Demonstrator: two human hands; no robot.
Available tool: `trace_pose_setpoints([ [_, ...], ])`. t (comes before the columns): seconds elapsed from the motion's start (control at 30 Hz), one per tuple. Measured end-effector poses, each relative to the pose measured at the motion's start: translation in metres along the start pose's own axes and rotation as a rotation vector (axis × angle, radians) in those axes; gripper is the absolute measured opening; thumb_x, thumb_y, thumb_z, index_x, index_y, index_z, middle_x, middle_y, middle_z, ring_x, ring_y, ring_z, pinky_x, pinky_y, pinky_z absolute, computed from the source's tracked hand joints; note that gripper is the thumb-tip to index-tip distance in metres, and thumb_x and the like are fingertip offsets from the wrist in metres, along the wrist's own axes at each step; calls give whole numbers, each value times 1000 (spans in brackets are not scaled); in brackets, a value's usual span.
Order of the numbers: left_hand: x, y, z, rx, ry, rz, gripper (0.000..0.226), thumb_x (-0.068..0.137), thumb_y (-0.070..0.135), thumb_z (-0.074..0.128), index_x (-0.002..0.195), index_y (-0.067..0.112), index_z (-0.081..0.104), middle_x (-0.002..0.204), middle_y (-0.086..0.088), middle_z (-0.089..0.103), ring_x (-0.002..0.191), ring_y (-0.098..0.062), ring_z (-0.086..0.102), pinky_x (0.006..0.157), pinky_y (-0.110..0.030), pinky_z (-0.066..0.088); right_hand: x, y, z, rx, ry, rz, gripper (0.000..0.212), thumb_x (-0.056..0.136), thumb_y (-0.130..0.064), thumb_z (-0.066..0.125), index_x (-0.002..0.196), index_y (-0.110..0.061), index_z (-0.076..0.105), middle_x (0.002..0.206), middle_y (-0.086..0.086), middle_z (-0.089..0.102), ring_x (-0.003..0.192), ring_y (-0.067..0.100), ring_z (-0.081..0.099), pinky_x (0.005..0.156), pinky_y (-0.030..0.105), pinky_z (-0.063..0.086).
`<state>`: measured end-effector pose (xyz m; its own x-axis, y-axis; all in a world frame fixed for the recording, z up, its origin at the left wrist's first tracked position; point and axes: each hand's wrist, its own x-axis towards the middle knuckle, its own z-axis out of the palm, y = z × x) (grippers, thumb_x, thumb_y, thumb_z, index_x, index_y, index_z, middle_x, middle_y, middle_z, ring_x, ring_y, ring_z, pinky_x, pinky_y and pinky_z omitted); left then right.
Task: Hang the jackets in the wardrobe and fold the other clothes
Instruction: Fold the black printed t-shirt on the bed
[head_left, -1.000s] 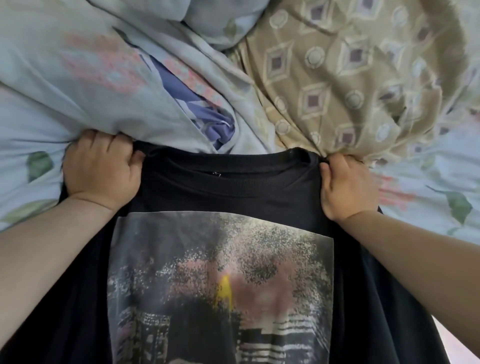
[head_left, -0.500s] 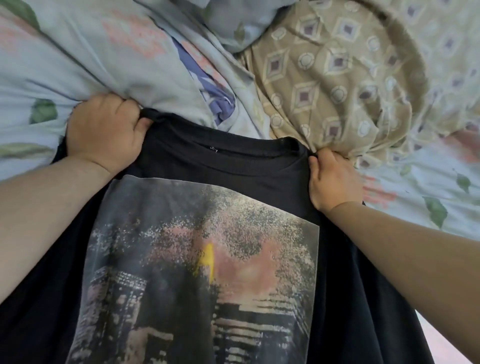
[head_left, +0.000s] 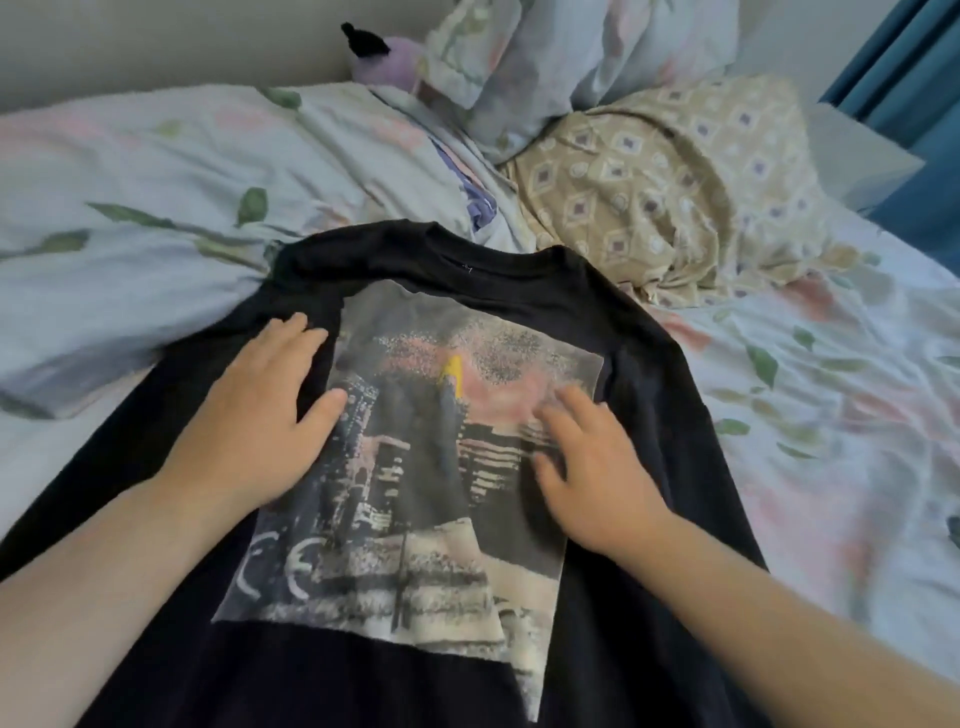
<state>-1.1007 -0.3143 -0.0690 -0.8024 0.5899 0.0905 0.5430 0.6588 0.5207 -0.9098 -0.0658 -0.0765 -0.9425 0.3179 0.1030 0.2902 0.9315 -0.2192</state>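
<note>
A black T-shirt (head_left: 628, 332) lies front up on the bed, its collar (head_left: 467, 249) pointing away from the person and its printed panel (head_left: 415, 525) facing up. The hem runs out of the bottom of the view.

Both hands lie on the T-shirt with the grip released. The left hand (head_left: 260, 431) is flat, fingers straight, on the black cloth at the panel's left edge. The right hand (head_left: 592, 467) rests on the panel's right part with its fingers spread. It is blurred, so its exact contact is hard to read. Neither hand pinches any fabric. Flat palms suit smoothing, which is likely the step in hand: pressing out creases so that the folds will land straight.

Beyond the collar, a rumpled floral duvet (head_left: 156, 171) touches the T-shirt's left shoulder, and a bunched beige patterned cloth (head_left: 665, 197) sits just beside the right shoulder. Farther beyond the collar are a floral pillow (head_left: 597, 52) and a purple soft toy (head_left: 384, 57).

To the T-shirt's right, the floral bed sheet (head_left: 831, 415) lies fairly flat, giving room to lay out that side. The left side is tighter, because the duvet crowds the shoulder and sleeve. Folding the sides inward over the panel should need no room beyond the T-shirt's own outline.
</note>
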Motion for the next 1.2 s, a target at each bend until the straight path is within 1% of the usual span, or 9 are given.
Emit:
trace_pose_setpoints([
  [0.1,-70,-5,3,43,-100,-115,64,97,47,48,154,22,30,164,5,15,152,-13,4,119,-32,9,-60,-24,21,-52,-99,-110,47,91,-37,49,130,-14,60,139,10,52,128,28,48,114,43,30],
  [0.27,-179,-14,15,348,-204,-213,72,96,49,50,157,19,25,164,-9,17,152,-26,12,123,-42,14,-118,-23,29,12,-178,-26,52,102,-37,43,150,-18,40,160,6,32,149,23,26,122,30,7],
  [0.37,-229,-15,15,452,-82,-187,68,82,29,74,142,5,51,148,-21,46,138,-39,41,115,-52,31,-165,-14,16,148,-176,75,50,101,-36,50,148,-21,43,161,-1,27,149,16,22,118,21,9],
  [0.53,-277,-22,6,497,165,-359,65,72,21,82,127,-2,56,131,-28,54,122,-46,49,102,-60,37,-250,-3,-4,190,-95,245,42,92,-26,65,132,-12,59,132,2,53,125,21,49,109,24,32],
  [0.73,-305,-30,-3,54,271,-783,61,82,33,76,129,14,41,121,-21,56,101,-46,58,80,-59,53,-269,7,-25,274,-211,646,49,86,-51,66,115,-14,50,114,2,56,101,23,59,79,32,46],
  [0.83,-306,-23,-7,-135,256,-901,33,83,34,74,97,12,54,95,-11,64,81,-36,62,73,-53,55,-270,4,-34,214,-433,672,51,80,-64,63,88,-15,52,92,-2,63,78,18,58,67,31,46],
  [0.93,-309,-14,-9,-191,140,-920,18,85,30,72,89,16,61,89,-5,64,79,-29,59,73,-45,52,-271,1,-32,308,-595,603,39,82,-53,67,91,-16,58,86,-4,62,79,17,58,67,27,43],
  [1.07,-306,-10,-18,-236,185,-842,11,94,18,62,88,9,60,91,-12,63,82,-35,59,72,-47,51,-274,6,-26,697,-410,687,22,95,-35,61,88,-15,55,92,0,62,88,21,60,74,27,44],
  [1.2,-300,-17,-43,-567,287,-988,17,95,18,64,99,2,62,82,-17,63,58,-30,56,48,-30,40,-262,42,-46,1142,-86,975,29,100,-26,55,112,0,59,112,19,63,100,34,63,91,45,54],
])
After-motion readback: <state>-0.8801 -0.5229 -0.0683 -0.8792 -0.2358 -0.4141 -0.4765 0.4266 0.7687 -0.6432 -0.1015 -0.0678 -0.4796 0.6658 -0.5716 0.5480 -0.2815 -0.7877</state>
